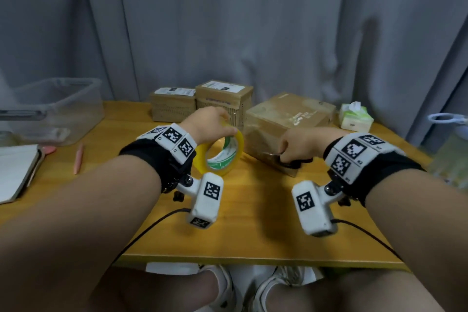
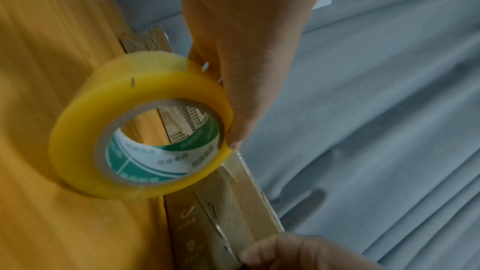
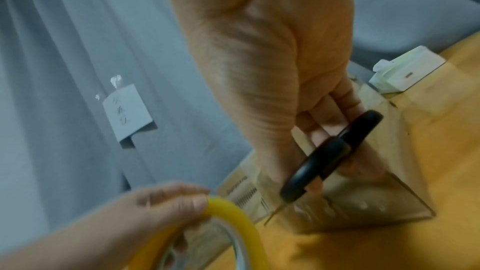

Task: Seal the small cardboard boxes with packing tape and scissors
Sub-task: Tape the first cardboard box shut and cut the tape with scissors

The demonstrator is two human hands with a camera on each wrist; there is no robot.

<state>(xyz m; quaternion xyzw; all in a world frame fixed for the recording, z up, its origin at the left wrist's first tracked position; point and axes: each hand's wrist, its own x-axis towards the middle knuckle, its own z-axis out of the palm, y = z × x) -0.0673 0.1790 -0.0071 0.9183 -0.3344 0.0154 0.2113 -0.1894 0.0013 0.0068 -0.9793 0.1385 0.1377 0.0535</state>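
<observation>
Probably in the middle of the job, not at the end. With the left hand (image 1: 211, 120), pinches the roll (image 1: 224, 157) at its top, fingers and thumb curled round the rim. Stands it on edge, seemingly resting on the bench (image 1: 253, 230), just left of the near box (image 1: 288, 119). With the right hand (image 1: 297, 143), clamps the black scissors (image 1: 291, 162) by the loops, low against the front of this box, blades pointing toward the roll and looking nearly together. Hands apart, each busy with its own tool.

Shows, in the left wrist view, a clear strip from the roll along the box edge toward the right hand. Judged as tape pulled out and waiting for the cut, but too blurred to be sure. Left to do, then: to cut, to press the end down, perhaps to tape more seams.

Behind, near the curtain (image 1: 253, 20), a low back box (image 1: 173, 106) and a taller back box (image 1: 224, 96), both closed, white labels on top, side by side. Cannot tell if already sealed.

About the look of the near box: brown cardboard, low and wide, glossy on top and front as if under tape, pale print on the lid. About the roll: yellowish clear tape, thick, on a core with green and white print.
</observation>
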